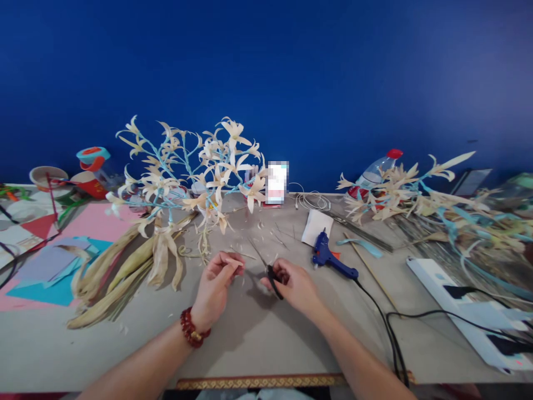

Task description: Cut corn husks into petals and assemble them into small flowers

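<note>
My left hand (pixel 215 288), with a beaded bracelet at the wrist, is closed in a pinch on a small pale petal strip (pixel 235 262), which looks like dried husk. Black-handled scissors (pixel 273 282) sit in my right hand (pixel 296 288), their thin blades pointing up and to the left. A short gap separates the blades from the strip. Beyond both hands, small pale clippings (pixel 237 247) lie scattered on the grey table (pixel 250 344). Handmade pale flowers (pixel 233 130) on light-blue stems rise behind my left hand.
Dried corn husks (pixel 125 266) and coloured paper (pixel 45 294) lie at left. A blue glue gun (pixel 333 258) rests right of my hands, its black cord running toward the front edge. Farther right are a white power strip (pixel 449 311), more flowers (pixel 400 189) and a tilted bottle (pixel 377 169).
</note>
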Demonstrator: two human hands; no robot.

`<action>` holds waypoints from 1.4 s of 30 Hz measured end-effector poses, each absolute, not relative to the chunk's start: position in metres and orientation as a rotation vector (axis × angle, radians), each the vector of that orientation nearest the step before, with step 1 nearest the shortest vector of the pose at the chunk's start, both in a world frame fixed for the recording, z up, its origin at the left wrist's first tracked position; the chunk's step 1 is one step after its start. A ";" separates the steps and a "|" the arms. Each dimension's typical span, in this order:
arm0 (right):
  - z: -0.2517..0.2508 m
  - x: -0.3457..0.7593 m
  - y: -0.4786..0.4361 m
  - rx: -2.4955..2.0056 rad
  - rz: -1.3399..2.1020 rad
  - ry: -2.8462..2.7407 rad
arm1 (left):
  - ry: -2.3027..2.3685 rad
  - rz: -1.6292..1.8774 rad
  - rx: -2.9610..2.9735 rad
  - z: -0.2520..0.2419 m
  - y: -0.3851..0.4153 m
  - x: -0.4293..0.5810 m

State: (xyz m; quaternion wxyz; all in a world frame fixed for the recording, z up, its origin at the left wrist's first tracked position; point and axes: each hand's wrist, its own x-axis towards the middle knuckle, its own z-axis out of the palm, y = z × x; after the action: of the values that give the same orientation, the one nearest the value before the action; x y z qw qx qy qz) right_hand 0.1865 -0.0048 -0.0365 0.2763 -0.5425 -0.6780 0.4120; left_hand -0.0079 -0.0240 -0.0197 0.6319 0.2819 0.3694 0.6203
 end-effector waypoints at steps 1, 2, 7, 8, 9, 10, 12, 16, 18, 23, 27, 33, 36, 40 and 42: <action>-0.033 0.190 -0.004 -1.517 0.970 -1.911 | 0.837 1.412 0.677 -0.019 -0.025 -0.008; -0.030 0.192 -0.004 -1.566 0.842 -1.999 | 0.829 1.401 0.707 -0.018 -0.025 -0.009; -0.012 0.188 -0.014 -1.664 0.441 -2.347 | 0.818 1.313 0.834 -0.016 -0.028 -0.007; -0.010 0.186 -0.016 -1.671 0.398 -2.388 | 0.814 1.297 0.856 -0.016 -0.028 -0.007; -0.009 0.184 -0.017 -1.682 0.367 -2.418 | 0.807 1.282 0.876 -0.017 -0.028 -0.007; -0.009 0.183 -0.018 -1.698 0.351 -2.436 | 0.798 1.270 0.892 -0.017 -0.029 -0.007; -0.010 0.182 -0.019 -1.728 0.383 -2.442 | 0.774 1.250 0.912 -0.018 -0.029 -0.007; -0.016 0.184 -0.016 -1.719 0.561 -2.398 | 0.743 1.195 0.918 -0.020 -0.029 -0.007; -0.017 0.185 -0.015 -1.692 0.591 -2.385 | 0.740 1.162 0.913 -0.021 -0.029 -0.007; -0.016 0.182 -0.016 -1.788 0.482 -2.383 | 0.741 1.136 0.880 -0.021 -0.027 -0.008; -0.018 0.182 -0.016 -1.717 0.570 -2.416 | 0.773 1.125 0.869 -0.021 -0.028 -0.007; -0.015 0.188 -0.015 -1.417 0.719 -2.357 | 0.785 1.066 0.854 -0.020 -0.029 -0.006; -0.010 0.190 -0.016 -1.208 0.701 -2.196 | 0.743 0.992 0.835 -0.018 -0.029 -0.006; -0.007 0.191 -0.016 -0.920 0.759 -2.107 | 0.631 0.919 0.804 -0.015 -0.029 -0.005; -0.007 0.190 -0.016 -0.862 0.790 -2.101 | 0.601 0.880 0.786 -0.016 -0.029 -0.005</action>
State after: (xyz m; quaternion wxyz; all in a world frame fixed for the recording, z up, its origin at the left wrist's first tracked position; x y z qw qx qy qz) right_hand 0.1902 -0.0160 -0.0069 0.3606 -0.3344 -0.8150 0.3064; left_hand -0.0051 -0.0288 -0.0156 0.7888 0.3647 0.2791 0.4085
